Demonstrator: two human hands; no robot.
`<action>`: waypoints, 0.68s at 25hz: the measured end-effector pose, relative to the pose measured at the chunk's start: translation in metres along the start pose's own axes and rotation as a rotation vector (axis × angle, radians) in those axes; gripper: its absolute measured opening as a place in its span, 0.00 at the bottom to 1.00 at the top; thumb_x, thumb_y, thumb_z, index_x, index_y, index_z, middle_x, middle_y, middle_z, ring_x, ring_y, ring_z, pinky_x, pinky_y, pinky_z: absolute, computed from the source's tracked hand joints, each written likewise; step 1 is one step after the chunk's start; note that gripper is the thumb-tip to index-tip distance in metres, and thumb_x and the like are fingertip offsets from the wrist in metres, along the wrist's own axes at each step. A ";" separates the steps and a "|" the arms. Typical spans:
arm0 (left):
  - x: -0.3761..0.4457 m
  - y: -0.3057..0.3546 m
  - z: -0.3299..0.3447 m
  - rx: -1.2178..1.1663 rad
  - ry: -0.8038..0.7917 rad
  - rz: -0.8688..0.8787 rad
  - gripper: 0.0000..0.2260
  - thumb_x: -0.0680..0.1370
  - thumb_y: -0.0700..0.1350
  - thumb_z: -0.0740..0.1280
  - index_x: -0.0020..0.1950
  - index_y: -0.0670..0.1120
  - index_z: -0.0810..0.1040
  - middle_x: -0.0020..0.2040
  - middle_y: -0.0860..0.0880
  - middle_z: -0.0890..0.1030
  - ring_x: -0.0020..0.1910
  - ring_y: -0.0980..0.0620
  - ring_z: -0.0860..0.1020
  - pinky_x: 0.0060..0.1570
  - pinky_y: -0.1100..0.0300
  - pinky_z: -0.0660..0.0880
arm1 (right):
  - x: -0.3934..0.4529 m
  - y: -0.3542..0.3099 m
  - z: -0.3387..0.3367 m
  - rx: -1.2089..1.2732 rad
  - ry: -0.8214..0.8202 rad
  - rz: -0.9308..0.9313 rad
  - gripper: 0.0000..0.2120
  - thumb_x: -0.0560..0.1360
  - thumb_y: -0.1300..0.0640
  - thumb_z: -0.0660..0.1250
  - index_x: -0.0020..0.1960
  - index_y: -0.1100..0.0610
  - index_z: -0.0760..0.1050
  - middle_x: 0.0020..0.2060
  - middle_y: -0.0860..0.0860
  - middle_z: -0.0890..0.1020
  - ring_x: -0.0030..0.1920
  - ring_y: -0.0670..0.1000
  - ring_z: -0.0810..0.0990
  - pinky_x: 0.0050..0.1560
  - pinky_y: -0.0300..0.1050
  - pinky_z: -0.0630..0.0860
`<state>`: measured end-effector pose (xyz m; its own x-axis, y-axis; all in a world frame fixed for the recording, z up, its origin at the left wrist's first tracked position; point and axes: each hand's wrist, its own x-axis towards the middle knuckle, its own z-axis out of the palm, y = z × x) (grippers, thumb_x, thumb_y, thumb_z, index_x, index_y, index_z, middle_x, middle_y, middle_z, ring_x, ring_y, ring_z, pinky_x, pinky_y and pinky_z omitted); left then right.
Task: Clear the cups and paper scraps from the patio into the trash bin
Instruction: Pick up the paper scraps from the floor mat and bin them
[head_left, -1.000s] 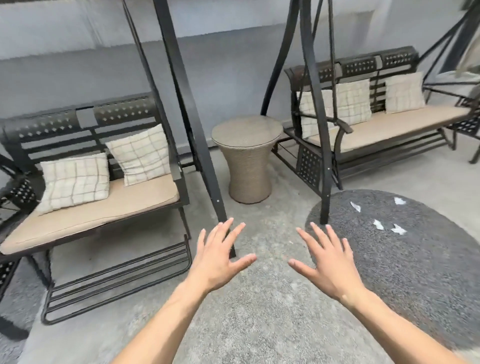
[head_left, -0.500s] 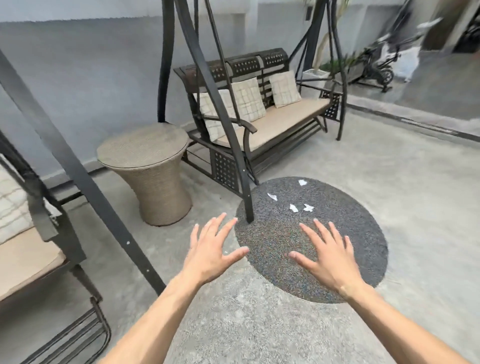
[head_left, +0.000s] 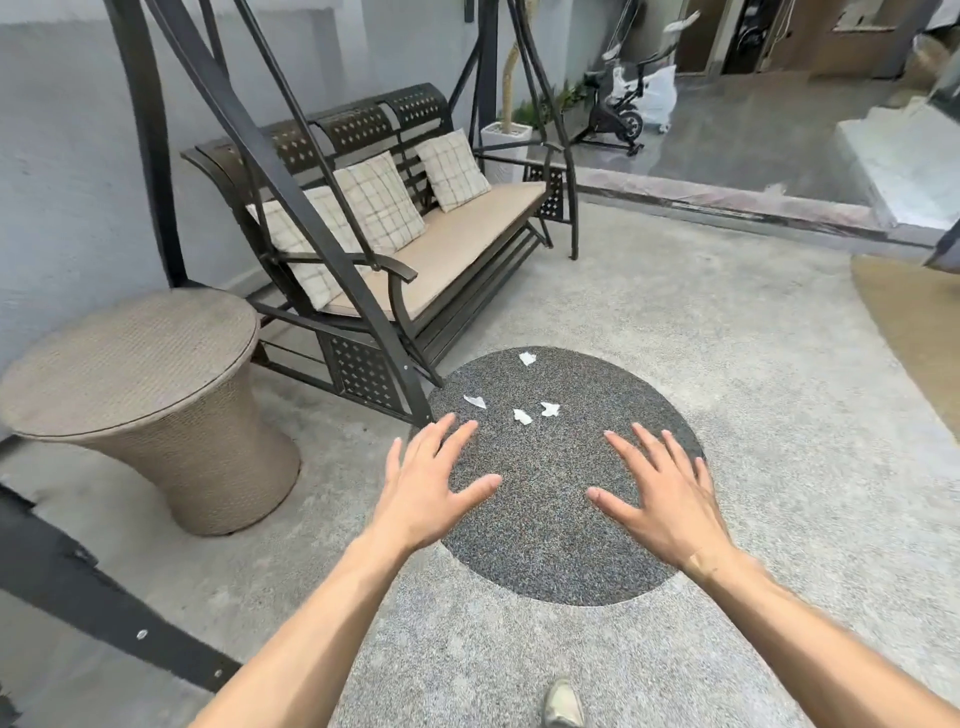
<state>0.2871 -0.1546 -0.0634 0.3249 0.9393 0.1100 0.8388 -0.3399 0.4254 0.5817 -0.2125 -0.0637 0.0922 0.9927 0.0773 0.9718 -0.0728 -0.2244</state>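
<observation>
Several white paper scraps lie on a dark round patch of the floor (head_left: 545, 545): one (head_left: 527, 358) at its far edge, another (head_left: 475, 401) to the left, and two (head_left: 522, 416) (head_left: 549, 409) close together in the middle. My left hand (head_left: 434, 486) and my right hand (head_left: 662, 491) are held out in front of me above the patch, fingers spread, holding nothing. Both hands are nearer to me than the scraps. No cup and no trash bin is in view.
A wicker side table (head_left: 156, 405) stands at the left. A metal swing bench (head_left: 415, 244) with checked cushions stands behind the patch, its frame leg touching the patch's left edge. An exercise bike (head_left: 623, 111) stands far back. My shoe (head_left: 563, 704) shows at the bottom.
The view has swung to the right and come closer to the dark patch; the first bench has left the frame. Both hands stay spread and empty in front of me.
</observation>
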 end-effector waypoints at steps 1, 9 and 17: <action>0.017 0.001 0.005 -0.005 -0.005 0.012 0.36 0.70 0.77 0.50 0.75 0.64 0.51 0.79 0.56 0.53 0.77 0.56 0.51 0.74 0.43 0.40 | 0.013 0.005 0.005 0.006 -0.003 0.006 0.39 0.66 0.21 0.47 0.73 0.33 0.45 0.76 0.45 0.49 0.75 0.50 0.44 0.71 0.66 0.45; 0.169 0.022 0.037 0.037 -0.053 -0.006 0.37 0.69 0.78 0.48 0.75 0.65 0.52 0.78 0.57 0.54 0.76 0.56 0.52 0.74 0.43 0.41 | 0.160 0.069 0.023 0.017 -0.054 -0.042 0.40 0.66 0.21 0.45 0.74 0.34 0.46 0.76 0.46 0.49 0.76 0.51 0.44 0.71 0.69 0.46; 0.287 0.043 0.060 0.057 -0.072 -0.019 0.38 0.68 0.78 0.48 0.75 0.63 0.54 0.78 0.55 0.55 0.76 0.55 0.53 0.74 0.41 0.44 | 0.270 0.123 0.009 0.031 -0.053 -0.070 0.39 0.67 0.21 0.46 0.74 0.34 0.45 0.76 0.47 0.49 0.75 0.52 0.45 0.70 0.66 0.41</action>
<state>0.4425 0.0977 -0.0679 0.3377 0.9405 0.0369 0.8678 -0.3262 0.3748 0.7240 0.0478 -0.0796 0.0119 0.9990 0.0422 0.9681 -0.0009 -0.2504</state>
